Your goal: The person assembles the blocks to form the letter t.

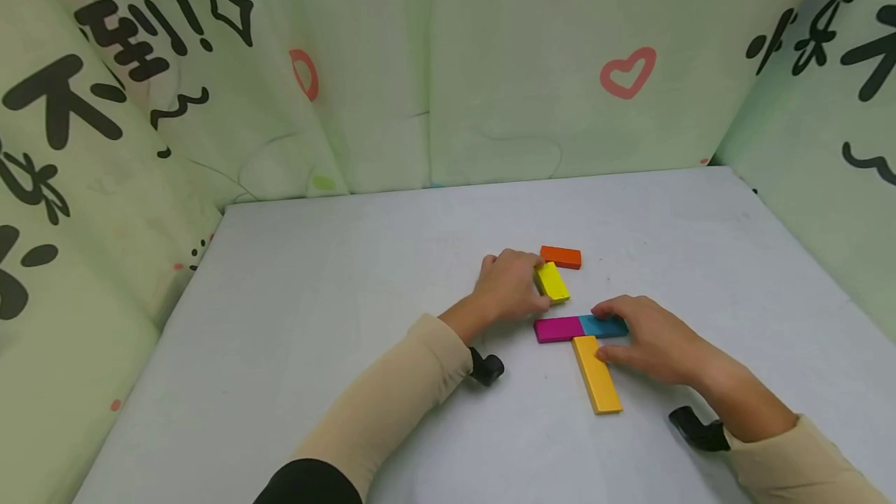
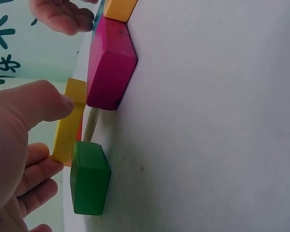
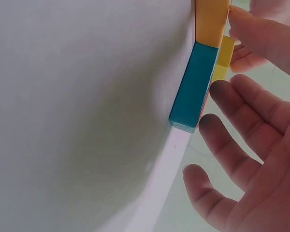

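Observation:
My left hand (image 1: 513, 286) pinches a yellow block (image 1: 553, 283) between thumb and fingers; in the left wrist view the thumb crosses the yellow block (image 2: 68, 128). A green block (image 2: 91, 179) stands near those fingers, hidden in the head view. A magenta block (image 1: 558, 329) and a teal block (image 1: 602, 326) lie end to end in a row. From beneath their joint an amber block (image 1: 597, 376) runs toward me. My right hand (image 1: 654, 337) hovers around the teal block, fingers loosely spread, its thumb against or just over the amber block.
An orange-red block (image 1: 561, 257) lies beyond the yellow one. The white tabletop (image 1: 336, 294) stretches back to a pale green printed curtain (image 1: 490, 61), which also hangs at both sides. Black wrist mounts (image 1: 488, 368) stick out under the sleeves.

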